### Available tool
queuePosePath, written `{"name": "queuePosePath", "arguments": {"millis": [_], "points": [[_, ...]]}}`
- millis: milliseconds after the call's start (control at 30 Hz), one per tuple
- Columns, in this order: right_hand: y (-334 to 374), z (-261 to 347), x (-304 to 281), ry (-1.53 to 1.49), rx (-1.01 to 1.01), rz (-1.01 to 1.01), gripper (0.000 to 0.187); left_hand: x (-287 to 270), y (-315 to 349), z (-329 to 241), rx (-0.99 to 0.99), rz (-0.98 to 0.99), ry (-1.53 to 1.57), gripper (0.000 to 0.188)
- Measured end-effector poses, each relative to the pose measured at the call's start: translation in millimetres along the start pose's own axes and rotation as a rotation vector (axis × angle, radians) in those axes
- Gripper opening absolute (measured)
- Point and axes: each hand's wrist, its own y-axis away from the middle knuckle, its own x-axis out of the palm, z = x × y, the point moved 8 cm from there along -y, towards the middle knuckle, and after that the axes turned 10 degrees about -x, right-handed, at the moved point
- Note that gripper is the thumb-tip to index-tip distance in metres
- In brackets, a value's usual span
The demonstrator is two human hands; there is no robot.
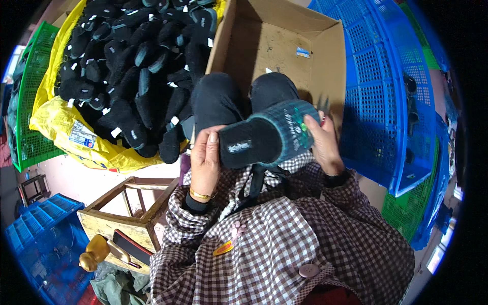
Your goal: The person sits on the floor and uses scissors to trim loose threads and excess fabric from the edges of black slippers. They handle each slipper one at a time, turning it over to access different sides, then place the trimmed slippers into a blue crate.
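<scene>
I hold a black fuzzy slipper [264, 134] with a teal plaid toe cap over my lap. My left hand [205, 162] grips its heel end, thumb lying on the insole by a small white label. My right hand [321, 145] clasps the toe end, where a green decoration shows. Something thin and metallic sticks up behind my right hand; I cannot tell what it is. My knees in dark trousers [239, 94] are under the slipper.
A yellow sack [61, 124] heaped with several black slippers [137, 66] sits at the upper left inside a green crate [25, 101]. An open cardboard box [279, 46] stands ahead, blue crates [381, 91] to the right, a wooden stool [132, 208] at lower left.
</scene>
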Motion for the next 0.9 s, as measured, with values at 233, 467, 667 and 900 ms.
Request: {"name": "queuePosePath", "arguments": {"millis": [233, 467, 667, 900], "points": [[-2.4, 82.4, -99.5, 0.402, -0.577, -0.108, 0.028, -75.5, -38.1, 17.2, -0.052, -0.226, 0.247, 0.018], [-6.6, 112.8, -175.3, -0.481, -0.405, -0.240, 0.030, -129.0, -102.1, 78.9, -0.261, -0.294, -0.011, 0.018], [-3.9, 13.2, -64.0, -0.047, -0.016, -0.235, 0.021, -104.2, -210.8, 114.5, -0.046, -0.236, -0.217, 0.052], [10.1, -24.7, 6.5, 0.042, 0.183, -0.010, 0.019, -73.9, -247.2, 91.6, -0.033, -0.402, -0.478, 0.068]]}}
